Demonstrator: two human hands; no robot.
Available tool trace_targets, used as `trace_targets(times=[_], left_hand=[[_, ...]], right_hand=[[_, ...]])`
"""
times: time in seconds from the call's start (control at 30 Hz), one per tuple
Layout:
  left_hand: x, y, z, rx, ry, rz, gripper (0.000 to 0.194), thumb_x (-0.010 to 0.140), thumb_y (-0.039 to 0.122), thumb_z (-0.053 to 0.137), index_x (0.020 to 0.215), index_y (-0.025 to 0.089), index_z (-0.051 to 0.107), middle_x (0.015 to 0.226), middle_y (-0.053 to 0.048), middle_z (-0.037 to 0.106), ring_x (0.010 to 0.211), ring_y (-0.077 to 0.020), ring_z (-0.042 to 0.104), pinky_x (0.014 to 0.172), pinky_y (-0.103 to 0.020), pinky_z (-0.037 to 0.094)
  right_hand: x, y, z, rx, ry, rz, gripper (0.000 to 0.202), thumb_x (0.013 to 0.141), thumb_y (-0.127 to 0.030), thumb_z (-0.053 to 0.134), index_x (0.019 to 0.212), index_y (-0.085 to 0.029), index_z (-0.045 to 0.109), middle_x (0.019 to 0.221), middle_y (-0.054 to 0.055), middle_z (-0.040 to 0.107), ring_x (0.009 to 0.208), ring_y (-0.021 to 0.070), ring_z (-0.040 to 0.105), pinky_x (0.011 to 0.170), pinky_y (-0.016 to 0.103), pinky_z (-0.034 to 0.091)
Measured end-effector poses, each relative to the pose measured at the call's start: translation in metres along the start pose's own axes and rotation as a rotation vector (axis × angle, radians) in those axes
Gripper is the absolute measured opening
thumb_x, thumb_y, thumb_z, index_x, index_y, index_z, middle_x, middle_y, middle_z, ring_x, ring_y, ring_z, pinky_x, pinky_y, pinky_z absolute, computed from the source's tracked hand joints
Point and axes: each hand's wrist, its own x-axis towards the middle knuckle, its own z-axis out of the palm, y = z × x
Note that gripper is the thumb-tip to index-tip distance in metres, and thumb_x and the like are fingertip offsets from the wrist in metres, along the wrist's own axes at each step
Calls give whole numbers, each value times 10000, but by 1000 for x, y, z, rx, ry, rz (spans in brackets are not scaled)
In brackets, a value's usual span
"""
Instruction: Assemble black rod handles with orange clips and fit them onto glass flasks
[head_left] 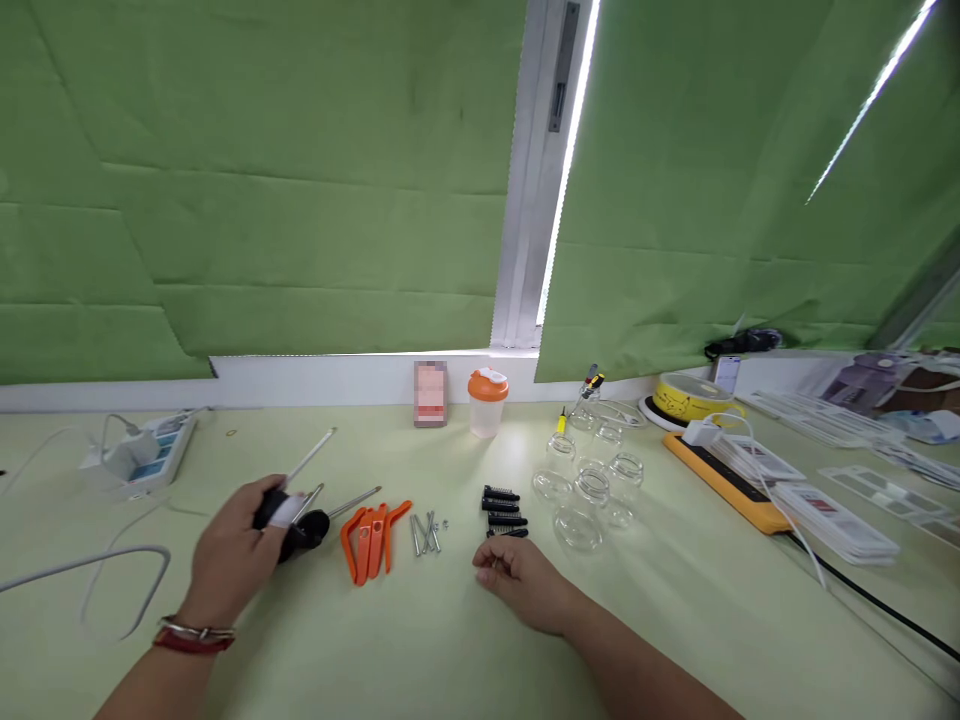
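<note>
My left hand (236,540) is wrapped round screwdrivers (302,530) with black and white handles; three metal shafts point away to the right. Beside their tips lie orange plastic handle-like pieces (370,545), then several metal screws (426,535) with small nuts (445,524). My right hand (525,585) rests low over the table with its fingers curled in, and I see nothing in it. Just beyond its fingertips is a row of black ribbed clip-like pieces (504,508); the nearest one is partly hidden by the hand.
Clear glass jars (579,525) stand right of the black pieces. Behind are an orange-lidded cup (487,405) and a pink-screened phone (430,395). A power strip (161,455) with cables sits left; an orange-black power strip (724,485) and transparent cases (836,522) lie right.
</note>
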Motion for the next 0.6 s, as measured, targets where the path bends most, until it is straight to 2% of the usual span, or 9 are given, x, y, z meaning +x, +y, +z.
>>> trace_targets(times=[0.1,0.2,0.27,0.43,0.6], left_hand=[[13,-15,-22,153,-23,-210,404,860,481,403,1087,181,550,1184,-106,558,1069,-293,541,899,-392,424],[20,-23,-35,201,-103,-361,414,836,490,418,1056,173,569,953,-63,624,907,-277,584,734,-335,462],[21,-25,-37,182,-130,-433,404,827,480,421,1039,174,577,805,-23,619,800,-247,589,649,-293,450],[22,-30,-32,118,-135,-472,291,744,369,509,931,171,612,641,12,583,696,-223,583,577,-262,430],[22,-33,-26,83,-164,-458,243,694,306,542,871,160,623,643,-13,601,692,-231,586,570,-263,431]], right_hand=[[-1,-1,0,-9,-1,-1,118,811,-273,566,869,-180,613,680,-16,502,618,109,426,568,213,348],[-1,-1,0,-15,7,1,120,807,-280,572,868,-186,615,672,-18,499,611,110,423,563,213,348],[-1,-1,0,-18,5,3,114,809,-276,567,864,-188,614,656,-24,487,597,107,412,556,213,342],[0,-1,0,-35,5,-2,111,808,-268,564,860,-185,615,656,-22,488,600,108,414,553,213,344],[-1,-1,0,-32,4,12,118,810,-263,564,881,-184,616,676,-16,503,613,110,426,562,213,355]])
